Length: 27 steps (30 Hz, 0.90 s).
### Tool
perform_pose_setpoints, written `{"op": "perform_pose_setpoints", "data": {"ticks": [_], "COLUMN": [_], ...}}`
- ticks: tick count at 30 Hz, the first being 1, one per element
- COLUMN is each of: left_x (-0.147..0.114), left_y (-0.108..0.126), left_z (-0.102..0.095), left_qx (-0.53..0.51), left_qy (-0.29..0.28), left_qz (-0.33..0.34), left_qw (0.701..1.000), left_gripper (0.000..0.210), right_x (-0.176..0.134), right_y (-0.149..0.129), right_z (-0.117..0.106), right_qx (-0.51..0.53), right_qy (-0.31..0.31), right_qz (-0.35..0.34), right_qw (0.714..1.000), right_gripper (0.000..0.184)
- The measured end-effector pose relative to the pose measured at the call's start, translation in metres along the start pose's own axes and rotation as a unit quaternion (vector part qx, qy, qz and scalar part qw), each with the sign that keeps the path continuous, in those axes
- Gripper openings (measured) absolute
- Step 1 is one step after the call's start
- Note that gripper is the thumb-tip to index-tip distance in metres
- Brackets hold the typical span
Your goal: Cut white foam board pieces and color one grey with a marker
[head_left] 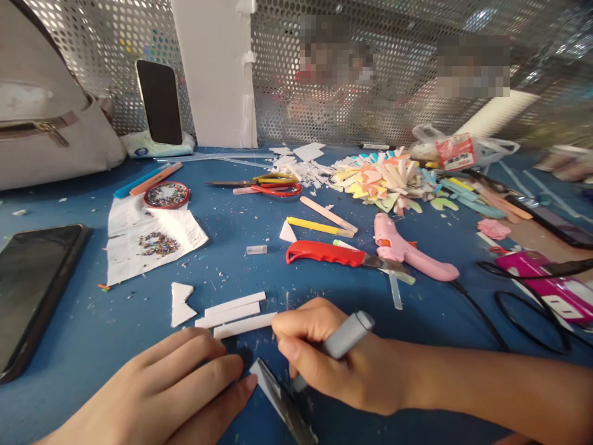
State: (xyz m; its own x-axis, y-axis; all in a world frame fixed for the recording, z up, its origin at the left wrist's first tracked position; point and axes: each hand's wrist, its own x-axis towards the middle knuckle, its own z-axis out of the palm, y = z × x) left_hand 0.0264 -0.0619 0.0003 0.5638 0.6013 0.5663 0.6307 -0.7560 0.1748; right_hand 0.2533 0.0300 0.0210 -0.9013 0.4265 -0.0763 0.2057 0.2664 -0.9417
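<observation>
My right hand (340, 361) is closed around a grey marker (349, 334), its tip low over the table and mostly hidden behind the fingers. My left hand (185, 383) lies spread on the table, fingers stretched out, its thumb touching the end of a narrow dark-grey and white piece (280, 395). What lies under the left fingertips is hidden. Just beyond both hands are white foam strips (243, 326), the nearest one reaching to my right fingers. A notched white scrap (182, 303) lies left of them.
Beyond the hands lie a red-handled knife (324, 253), a pink glue gun (407, 247) with a black cord, scissors (278, 183) and a heap of coloured scraps (382, 179). Phones (37, 290) and a bag (50, 117) stand left; a magenta box (542, 284) lies right.
</observation>
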Motion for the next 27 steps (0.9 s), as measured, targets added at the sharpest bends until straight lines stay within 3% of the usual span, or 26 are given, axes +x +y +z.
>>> {"op": "perform_pose_setpoints", "data": {"ticks": [5,10,14,18,20,24,27], "left_x": [0.0002,-0.0008,0.0007,0.0010,0.0005,-0.0001,-0.0006], "left_y": [-0.0012,-0.0015,-0.0007,0.0000,0.0004,0.0009,0.0004], "left_z": [-0.0017,-0.0008,-0.0037,-0.0022,-0.0002,0.0024,0.0026], "left_qx": [0.011,0.001,0.016,0.006,0.006,-0.003,-0.007], "left_qy": [-0.039,-0.013,-0.047,-0.020,-0.015,0.001,-0.007], "left_qz": [0.007,0.006,0.009,0.004,0.004,-0.002,-0.005], "left_qw": [0.999,1.000,0.999,1.000,1.000,1.000,1.000], "left_gripper": [0.028,0.031,0.027,0.029,0.030,0.033,0.033], "right_x": [0.0001,0.0002,0.0004,0.0010,0.0014,0.0014,0.0007], "right_y": [-0.0008,-0.0016,-0.0012,-0.0006,-0.0006,-0.0001,0.0001], "right_z": [-0.0003,-0.0008,-0.0009,-0.0034,-0.0042,-0.0031,-0.0028], "right_qx": [-0.013,0.018,-0.007,0.029,0.058,0.014,0.027], "right_qy": [0.046,0.004,0.049,-0.018,-0.014,0.041,-0.016], "right_qz": [0.001,0.011,0.001,-0.017,0.001,-0.010,-0.021], "right_qw": [0.999,1.000,0.999,0.999,0.998,0.999,0.999], "right_gripper": [0.027,0.039,0.028,0.042,0.043,0.032,0.042]}}
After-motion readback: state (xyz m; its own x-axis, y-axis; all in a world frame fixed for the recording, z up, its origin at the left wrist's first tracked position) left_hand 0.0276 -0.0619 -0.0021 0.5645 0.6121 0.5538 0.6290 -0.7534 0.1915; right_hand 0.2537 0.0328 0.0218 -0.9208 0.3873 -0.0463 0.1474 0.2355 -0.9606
